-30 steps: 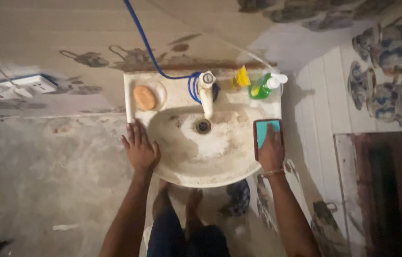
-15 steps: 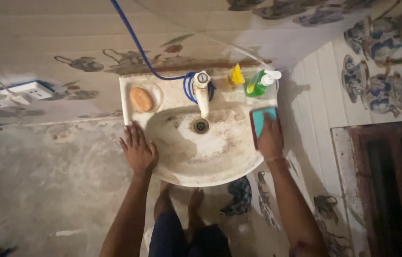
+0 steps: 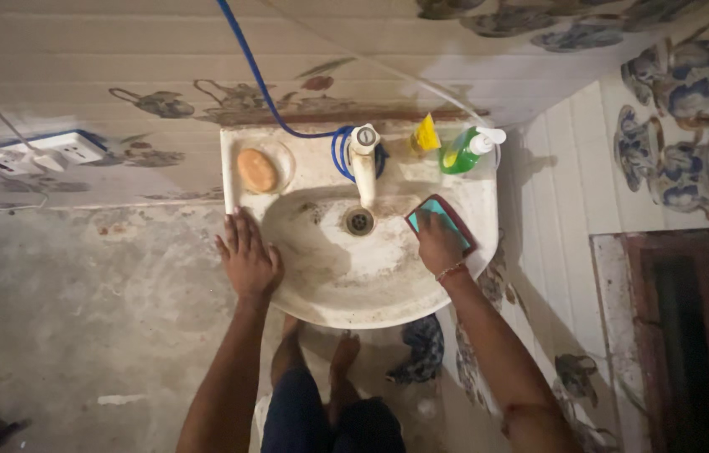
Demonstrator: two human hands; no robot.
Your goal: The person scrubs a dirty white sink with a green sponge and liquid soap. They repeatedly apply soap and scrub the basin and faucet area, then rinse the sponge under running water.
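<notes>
Two hands – left hand flat on stained sink rim, right hand pressing teal sponge, tiled wall

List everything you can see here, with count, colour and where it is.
sink: one, stained white, on the wall, centre
tap: one, white, above the drain
hose: one, blue, running down the wall and looped at the tap
soap bar: one, orange, sink's back left corner
dish soap bottle: one, green, back right
sponge: one, teal, right rim
power strip: one, white, left wall
left hand: flat on the sink's left rim
right hand: pressing the sponge
</notes>
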